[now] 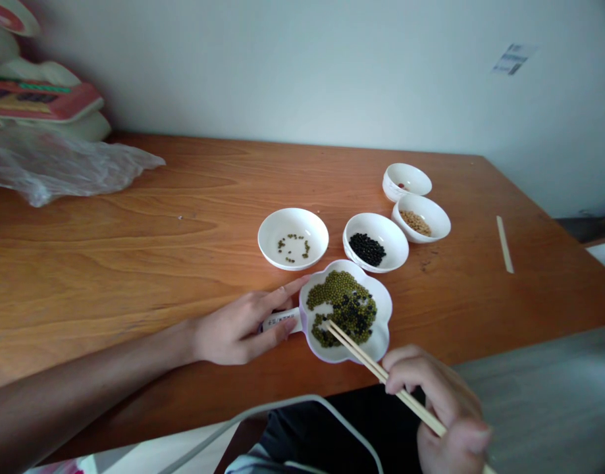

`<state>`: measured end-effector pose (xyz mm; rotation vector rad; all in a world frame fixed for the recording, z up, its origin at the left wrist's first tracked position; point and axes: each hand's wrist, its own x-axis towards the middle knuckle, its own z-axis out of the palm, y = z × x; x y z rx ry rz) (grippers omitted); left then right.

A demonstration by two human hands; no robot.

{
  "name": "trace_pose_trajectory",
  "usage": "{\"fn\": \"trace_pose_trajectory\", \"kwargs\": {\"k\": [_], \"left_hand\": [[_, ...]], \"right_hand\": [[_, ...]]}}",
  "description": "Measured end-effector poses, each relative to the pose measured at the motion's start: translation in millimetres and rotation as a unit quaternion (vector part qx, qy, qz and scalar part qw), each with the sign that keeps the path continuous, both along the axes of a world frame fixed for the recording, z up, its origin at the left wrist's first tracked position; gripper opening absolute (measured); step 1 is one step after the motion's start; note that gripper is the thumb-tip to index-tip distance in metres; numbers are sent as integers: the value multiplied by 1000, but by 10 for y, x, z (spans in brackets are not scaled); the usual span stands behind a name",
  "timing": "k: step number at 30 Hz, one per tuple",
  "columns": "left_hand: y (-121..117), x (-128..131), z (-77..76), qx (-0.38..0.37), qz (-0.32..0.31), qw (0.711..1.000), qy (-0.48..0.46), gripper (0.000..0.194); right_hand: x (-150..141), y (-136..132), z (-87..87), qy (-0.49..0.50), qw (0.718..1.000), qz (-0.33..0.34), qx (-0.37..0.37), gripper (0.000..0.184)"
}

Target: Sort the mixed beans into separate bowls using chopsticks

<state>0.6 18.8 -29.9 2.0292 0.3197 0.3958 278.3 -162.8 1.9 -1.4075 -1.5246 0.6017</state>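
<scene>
My left hand [247, 327] is closed round the handle of a white flower-shaped dish [380, 299] with a lilac rim. Green mung beans [336, 288] mixed with black beans [364, 315] lie in this dish. In my right hand [438, 398] is a pair of wooden chopsticks [364, 357], their tips close together among the beans. Whether the tips pinch a bean is too small to tell. Behind the dish stands a white bowl [267, 240] with a few green beans on its bottom. Right of that, another white bowl [395, 242] contains black beans.
Farther right are a bowl of tan beans [415, 222] and a bowl with a few reddish bits [405, 178]. A paper strip [504, 243] lies on the wooden table [208, 243]. Clear plastic [75, 164] and a toy keyboard [40, 99] occupy the left. A cable [302, 399] crosses in front.
</scene>
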Motion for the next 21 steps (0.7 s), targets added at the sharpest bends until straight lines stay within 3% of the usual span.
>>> {"fn": "trace_pose_trajectory", "kwargs": {"k": [5,11,21], "left_hand": [[2,-7,-11,-4,-1,1000,0,72],[2,-7,-11,-5,-3,1000,4,72],[-2,17,26,-3,-2,1000,-5,73]], "right_hand": [[-46,14,-46,-2,1000,-10,9,83],[-77,40,-19,-12,999,36,4,75],[-148,103,-20,-2,1000,17,22,72]]}}
